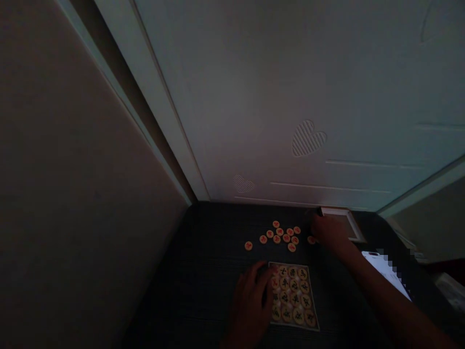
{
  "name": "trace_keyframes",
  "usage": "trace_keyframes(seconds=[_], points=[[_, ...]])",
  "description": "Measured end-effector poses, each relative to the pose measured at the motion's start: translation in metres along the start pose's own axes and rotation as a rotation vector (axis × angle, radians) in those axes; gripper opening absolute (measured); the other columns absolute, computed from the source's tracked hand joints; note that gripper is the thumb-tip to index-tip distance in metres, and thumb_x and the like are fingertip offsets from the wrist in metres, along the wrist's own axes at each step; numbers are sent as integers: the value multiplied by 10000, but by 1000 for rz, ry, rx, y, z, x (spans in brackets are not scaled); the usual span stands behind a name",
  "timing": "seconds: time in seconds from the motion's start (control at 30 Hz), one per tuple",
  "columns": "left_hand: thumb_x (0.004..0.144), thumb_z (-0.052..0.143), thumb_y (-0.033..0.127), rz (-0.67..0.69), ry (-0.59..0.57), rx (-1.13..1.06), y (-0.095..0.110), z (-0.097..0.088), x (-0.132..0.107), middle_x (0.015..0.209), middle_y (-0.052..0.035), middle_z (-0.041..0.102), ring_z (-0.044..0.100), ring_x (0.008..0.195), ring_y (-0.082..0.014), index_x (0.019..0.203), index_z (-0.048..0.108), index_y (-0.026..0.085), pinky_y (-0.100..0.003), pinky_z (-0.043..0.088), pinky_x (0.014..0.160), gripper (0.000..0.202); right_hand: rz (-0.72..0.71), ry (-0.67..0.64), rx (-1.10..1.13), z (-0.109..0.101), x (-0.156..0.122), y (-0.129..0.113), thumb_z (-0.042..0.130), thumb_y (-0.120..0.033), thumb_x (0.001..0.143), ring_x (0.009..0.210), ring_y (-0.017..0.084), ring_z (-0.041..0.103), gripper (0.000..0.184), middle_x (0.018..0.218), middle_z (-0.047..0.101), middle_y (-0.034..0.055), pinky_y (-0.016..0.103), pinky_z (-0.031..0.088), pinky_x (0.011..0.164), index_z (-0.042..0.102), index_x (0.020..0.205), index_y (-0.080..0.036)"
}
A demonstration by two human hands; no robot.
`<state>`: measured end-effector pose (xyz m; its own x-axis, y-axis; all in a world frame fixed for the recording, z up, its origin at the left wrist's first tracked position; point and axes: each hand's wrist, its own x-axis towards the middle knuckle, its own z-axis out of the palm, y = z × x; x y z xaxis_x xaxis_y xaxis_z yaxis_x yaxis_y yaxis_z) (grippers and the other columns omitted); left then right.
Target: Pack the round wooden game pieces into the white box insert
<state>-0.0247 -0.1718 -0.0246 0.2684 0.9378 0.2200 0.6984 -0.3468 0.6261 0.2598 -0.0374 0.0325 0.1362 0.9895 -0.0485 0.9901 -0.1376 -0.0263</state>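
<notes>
A shallow square box [315,310] holds rows of round Chinese chess pieces, most with black characters and a couple with red. My left hand [252,298] lies along the box's left side, fingers bent and apart, with the fingertips on the upper left corner beside a red-marked piece [275,282]. Farther off, my right hand [327,230] reaches to the back of the table with its fingers curled; what they hold, if anything, is hidden. Just beside those fingers lies a red-marked piece [311,240]. Several more red-marked chess pieces [286,238] lie loose between the box and the wall.
An empty-looking box lid or tray [358,232] with a pale rim lies behind my right hand. A lit phone [385,274] rests right of my right forearm. The dark table [207,271] meets a white panel [254,121] with heart reliefs at the back.
</notes>
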Motion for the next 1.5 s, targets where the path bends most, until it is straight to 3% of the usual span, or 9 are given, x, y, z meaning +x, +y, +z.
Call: trace_keyframes(seconds=[0.1,0.2,0.3,0.43,0.57,0.83,1.1,1.3,1.5], points=[[997,512,208,-26,4,-15,0,3,1,1342,-34,654,642,1189,-256,1363,614,380,-470,549,1020,416,-53,-8,27,-10,-11,-3,569,-183,929,834,288,739,150,904,753,165,372,510,731,685,1019,-149],[1015,516,267,-61,-17,-48,-1,3,2,1323,-44,664,642,1188,-257,1357,608,349,-472,547,1020,364,-201,38,144,-9,-50,-13,536,-290,984,977,213,719,178,1097,744,82,328,537,846,656,1103,-233],[995,573,311,-64,-45,-52,-1,2,4,1348,-35,649,637,1199,-272,1369,594,389,-502,540,1022,383,-451,322,434,13,-104,-31,543,-303,977,1151,240,668,245,1238,707,78,396,545,959,650,1194,-269],[985,584,292,-55,-63,-54,-1,3,7,1323,-22,662,643,1184,-270,1325,628,420,-504,534,1024,366,-492,348,452,56,-150,-51,599,-248,955,1074,231,691,246,1176,734,45,402,567,917,666,1187,-292],[994,557,265,-69,-31,-62,-1,5,8,1279,-30,684,652,1163,-259,1303,650,389,-470,546,1010,346,-464,309,379,76,-155,-55,615,-244,962,1173,270,643,288,1260,702,49,464,530,978,664,1238,-311],[1015,545,297,-88,-33,-118,2,-1,8,1262,-29,696,655,1162,-237,1287,651,368,-437,540,1029,301,-420,316,427,66,-157,-60,547,-224,1001,1092,252,649,345,1229,692,54,445,534,932,616,1324,-323],[1005,553,352,-167,46,-220,1,-6,13,1171,-49,709,702,976,-211,1258,649,295,-360,593,879,277,-129,437,517,62,-141,3,519,-397,1014,1124,275,643,308,1228,672,102,481,531,986,648,1259,-264],[981,594,295,-13,76,-75,-5,-26,55,1125,-22,715,684,966,-211,1168,672,290,-400,560,919,203,-27,377,582,75,-159,29,501,-472,1020,1105,256,666,331,1195,690,73,450,558,971,666,1231,-279],[970,597,210,127,-32,87,-3,-21,108,1144,-16,727,641,1089,-236,1122,670,269,-449,480,1015,178,-50,456,648,107,-192,27,523,-478,1014,1053,233,692,297,1150,707,51,410,593,923,685,1185,-298]])
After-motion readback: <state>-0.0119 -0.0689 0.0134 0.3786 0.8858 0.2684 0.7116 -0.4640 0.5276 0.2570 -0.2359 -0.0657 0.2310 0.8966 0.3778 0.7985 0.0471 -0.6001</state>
